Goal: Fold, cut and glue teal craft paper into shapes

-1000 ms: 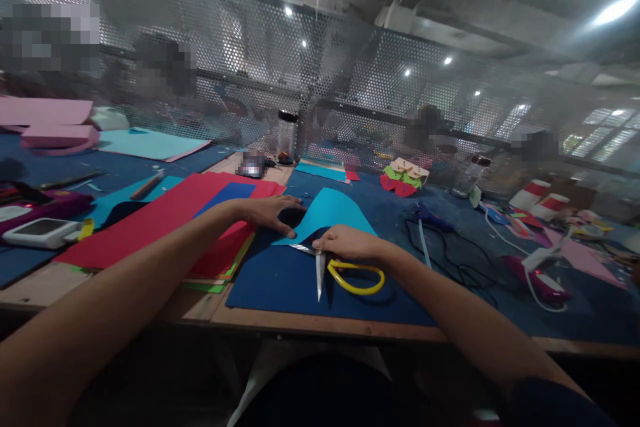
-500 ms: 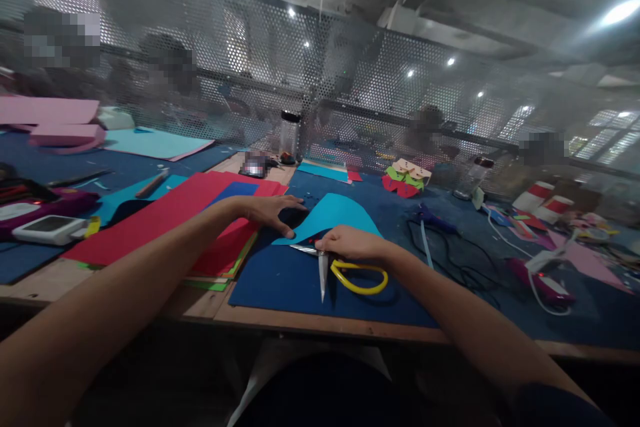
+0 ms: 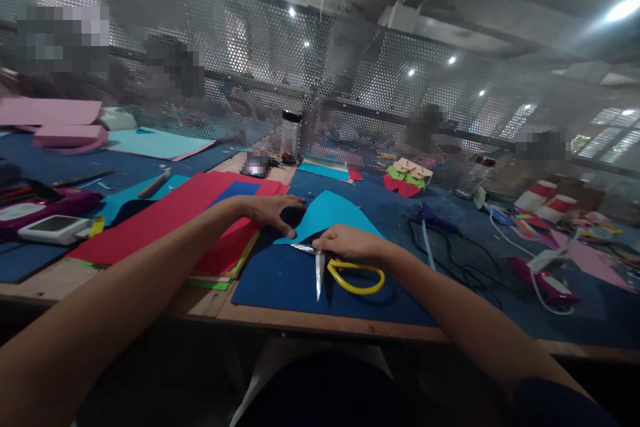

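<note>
on the blue mat (image 3: 280, 277) near the table's front edge, mid-cut through a teal sheet (image 3: 327, 212). left hand (image 3: 273, 211) pressed flat with fingers spread, pinning the sheet's left corner against the mat, touching the red stack (image 3: 185, 220) just beside it; not closed around anything. right hand (image 3: 347, 242) curled over the pivot of the scissors (image 3: 330, 267), gripping them, yellow loop trailing toward the body, blades parted, one pointing at the near edge, the other slipped under the sheet's lower edge. sheet bowed upward between the two hands, its far edge resting on the mat. seemingly at the start of a cut along the lower edge. next move probably calls for closing the blades while keeping the sheet taut, and turning it with the left hand to follow the curve
</note>
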Action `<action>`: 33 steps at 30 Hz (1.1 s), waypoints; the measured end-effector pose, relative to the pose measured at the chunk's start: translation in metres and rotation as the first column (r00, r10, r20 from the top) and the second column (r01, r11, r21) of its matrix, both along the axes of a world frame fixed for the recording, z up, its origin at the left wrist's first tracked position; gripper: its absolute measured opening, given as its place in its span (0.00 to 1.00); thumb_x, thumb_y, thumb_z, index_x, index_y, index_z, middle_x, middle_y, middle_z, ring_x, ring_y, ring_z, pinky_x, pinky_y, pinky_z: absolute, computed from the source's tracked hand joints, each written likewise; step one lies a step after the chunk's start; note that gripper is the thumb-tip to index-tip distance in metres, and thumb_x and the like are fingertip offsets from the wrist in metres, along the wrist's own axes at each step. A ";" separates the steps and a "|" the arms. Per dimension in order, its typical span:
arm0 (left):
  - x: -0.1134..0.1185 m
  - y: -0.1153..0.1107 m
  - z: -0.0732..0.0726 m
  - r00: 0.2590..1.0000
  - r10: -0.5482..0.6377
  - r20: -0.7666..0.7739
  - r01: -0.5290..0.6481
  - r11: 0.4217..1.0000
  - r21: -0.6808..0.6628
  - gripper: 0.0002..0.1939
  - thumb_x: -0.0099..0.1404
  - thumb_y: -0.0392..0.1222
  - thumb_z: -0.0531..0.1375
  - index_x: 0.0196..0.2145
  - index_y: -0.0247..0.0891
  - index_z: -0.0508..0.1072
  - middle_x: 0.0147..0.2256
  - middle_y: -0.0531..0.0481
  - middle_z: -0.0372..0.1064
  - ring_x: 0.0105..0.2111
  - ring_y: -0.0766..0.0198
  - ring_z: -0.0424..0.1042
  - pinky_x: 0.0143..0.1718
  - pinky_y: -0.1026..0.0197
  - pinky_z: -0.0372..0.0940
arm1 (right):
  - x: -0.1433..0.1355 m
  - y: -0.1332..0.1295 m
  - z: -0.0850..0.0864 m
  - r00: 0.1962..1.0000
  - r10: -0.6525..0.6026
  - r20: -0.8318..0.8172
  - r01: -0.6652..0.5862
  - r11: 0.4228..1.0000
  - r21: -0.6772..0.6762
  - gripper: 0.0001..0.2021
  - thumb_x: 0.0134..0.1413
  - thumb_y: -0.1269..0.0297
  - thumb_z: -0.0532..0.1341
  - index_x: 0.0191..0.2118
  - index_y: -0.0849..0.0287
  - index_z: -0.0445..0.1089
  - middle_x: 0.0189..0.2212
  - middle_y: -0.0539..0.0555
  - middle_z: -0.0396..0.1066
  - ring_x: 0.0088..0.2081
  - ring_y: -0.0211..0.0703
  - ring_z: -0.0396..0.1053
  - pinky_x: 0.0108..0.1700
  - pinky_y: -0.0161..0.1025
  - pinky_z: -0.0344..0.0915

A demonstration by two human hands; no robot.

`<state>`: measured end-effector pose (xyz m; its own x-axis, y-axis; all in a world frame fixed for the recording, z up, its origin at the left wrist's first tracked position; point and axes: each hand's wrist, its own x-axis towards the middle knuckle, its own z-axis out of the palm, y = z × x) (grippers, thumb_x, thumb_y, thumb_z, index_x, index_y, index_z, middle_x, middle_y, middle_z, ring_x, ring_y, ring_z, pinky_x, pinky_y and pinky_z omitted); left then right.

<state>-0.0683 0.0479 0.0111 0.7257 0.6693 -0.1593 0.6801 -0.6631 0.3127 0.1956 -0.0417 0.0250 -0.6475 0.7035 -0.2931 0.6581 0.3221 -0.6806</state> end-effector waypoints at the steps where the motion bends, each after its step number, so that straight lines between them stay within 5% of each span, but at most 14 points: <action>1: 0.000 0.000 0.000 1.000 -0.002 0.000 0.002 1.000 0.001 0.57 0.55 0.75 0.64 0.72 0.45 0.53 0.75 0.39 0.39 0.73 0.41 0.43 0.71 0.43 0.46 | 0.000 -0.001 0.001 1.000 0.002 0.003 -0.002 1.000 0.005 0.24 0.67 0.50 0.54 0.23 0.59 0.59 0.18 0.46 0.58 0.22 0.32 0.52 0.26 0.35 0.46; 11: 0.000 -0.001 0.000 1.000 0.016 0.007 -0.016 1.000 -0.002 0.60 0.55 0.75 0.64 0.72 0.35 0.52 0.74 0.35 0.40 0.71 0.37 0.46 0.70 0.46 0.48 | -0.004 0.004 -0.005 1.000 -0.016 0.001 0.016 1.000 0.024 0.25 0.66 0.50 0.54 0.21 0.59 0.60 0.16 0.45 0.53 0.21 0.32 0.48 0.25 0.36 0.45; 22: -0.002 0.001 -0.001 1.000 -0.007 0.014 0.007 1.000 -0.008 0.58 0.55 0.75 0.64 0.73 0.41 0.52 0.74 0.38 0.39 0.73 0.41 0.44 0.71 0.46 0.46 | -0.003 -0.003 0.000 1.000 0.014 0.014 -0.015 0.999 0.041 0.25 0.67 0.50 0.53 0.21 0.58 0.55 0.17 0.44 0.52 0.22 0.32 0.48 0.27 0.36 0.46; 27: -0.005 0.001 0.001 1.000 -0.021 0.020 0.022 0.999 -0.031 0.54 0.54 0.74 0.65 0.71 0.51 0.56 0.75 0.46 0.39 0.73 0.41 0.42 0.71 0.44 0.47 | -0.003 -0.003 -0.001 1.000 0.005 -0.007 -0.005 0.999 0.035 0.25 0.67 0.50 0.54 0.21 0.58 0.54 0.18 0.46 0.52 0.22 0.33 0.48 0.26 0.37 0.45; 33: -0.005 0.002 0.001 1.000 -0.016 0.020 0.017 0.999 -0.045 0.56 0.52 0.73 0.67 0.72 0.49 0.56 0.75 0.44 0.37 0.73 0.40 0.40 0.71 0.42 0.45 | -0.007 0.000 -0.001 1.000 0.006 0.016 -0.006 0.999 0.034 0.26 0.68 0.51 0.54 0.20 0.57 0.53 0.17 0.46 0.52 0.21 0.34 0.48 0.25 0.38 0.44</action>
